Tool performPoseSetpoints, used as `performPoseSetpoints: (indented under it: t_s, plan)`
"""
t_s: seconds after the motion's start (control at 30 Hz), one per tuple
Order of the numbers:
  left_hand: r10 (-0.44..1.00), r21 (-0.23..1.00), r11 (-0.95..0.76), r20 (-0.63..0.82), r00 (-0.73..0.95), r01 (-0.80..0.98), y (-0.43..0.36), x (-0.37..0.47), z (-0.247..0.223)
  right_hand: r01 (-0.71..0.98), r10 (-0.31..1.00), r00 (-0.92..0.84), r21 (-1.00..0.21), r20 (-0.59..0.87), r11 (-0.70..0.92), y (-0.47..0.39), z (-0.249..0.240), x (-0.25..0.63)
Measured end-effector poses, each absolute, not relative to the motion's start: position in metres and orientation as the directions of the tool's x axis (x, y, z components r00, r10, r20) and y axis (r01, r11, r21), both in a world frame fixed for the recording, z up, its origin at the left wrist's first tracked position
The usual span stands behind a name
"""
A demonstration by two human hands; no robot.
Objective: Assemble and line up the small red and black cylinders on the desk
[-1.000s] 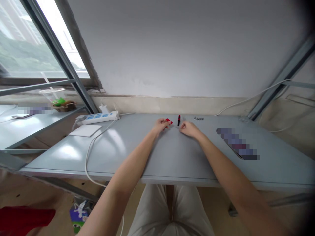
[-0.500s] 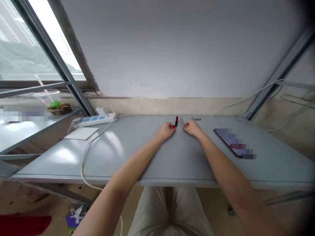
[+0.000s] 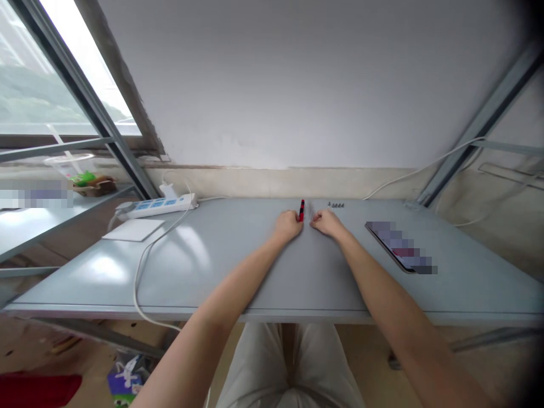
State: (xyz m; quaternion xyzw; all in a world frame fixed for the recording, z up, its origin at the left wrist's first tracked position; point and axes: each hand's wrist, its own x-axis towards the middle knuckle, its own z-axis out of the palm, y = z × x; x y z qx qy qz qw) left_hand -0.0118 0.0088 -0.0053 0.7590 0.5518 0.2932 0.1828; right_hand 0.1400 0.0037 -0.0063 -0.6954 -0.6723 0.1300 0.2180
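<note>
On the grey tabletop (image 3: pixel 272 283), a small red and black object (image 3: pixel 301 209) stands out near the back edge. My left hand (image 3: pixel 289 224) is closed at its lower left side, its fingertips against or just beside it; whether something is pinched there is hidden. To the right, my right hand (image 3: pixel 325 221) has thumb and forefinger together in a pinch, and what they hold is too small to make out. A faint clear item (image 3: pixel 309 209) lies between the hands. Several small dark pieces (image 3: pixel 338 205) sit in a row behind my right hand.
A phone (image 3: pixel 397 248) lies to the right. At the left are a power strip (image 3: pixel 164 206), a white flat square (image 3: pixel 134 230) and a white cable (image 3: pixel 140 266) running over the front edge. A plastic cup (image 3: pixel 70 164) stands on the far-left surface.
The red piece seen at my left fingertips before is no longer visible there, and the red and black object shows more red. The whole view has shifted slightly.
</note>
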Motion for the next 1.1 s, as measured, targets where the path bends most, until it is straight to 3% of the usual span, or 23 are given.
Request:
performPoseSetpoints:
  t_s: [0.23,0.43,0.6,0.9,1.1]
  plan:
    - [0.91,0.519,-0.408,0.299,0.288,0.751,-0.009,-0.022,-0.004,0.891,0.996,0.04,-0.453,0.075,-0.002,0.002,-0.002,0.141]
    - [0.807,0.407,-0.587,0.359,0.469,0.699,-0.02,-0.031,-0.006,0.904,0.991,0.049,-0.426,0.128,0.01,0.003,-0.003,0.142]
    - [0.799,0.354,-0.599,0.333,0.501,0.719,-0.021,-0.03,-0.006,0.92,0.988,0.053,-0.392,0.146,0.009,0.003,-0.001,0.14]
    - [0.862,0.443,-0.494,0.361,0.356,0.748,-0.012,-0.037,-0.002,0.923,0.984,0.062,-0.386,0.169,0.008,0.0,0.0,0.138]
    - [0.849,0.508,-0.514,0.416,0.326,0.691,-0.005,-0.042,-0.004,0.904,0.981,0.071,-0.427,0.18,0.012,0.0,-0.004,0.137]
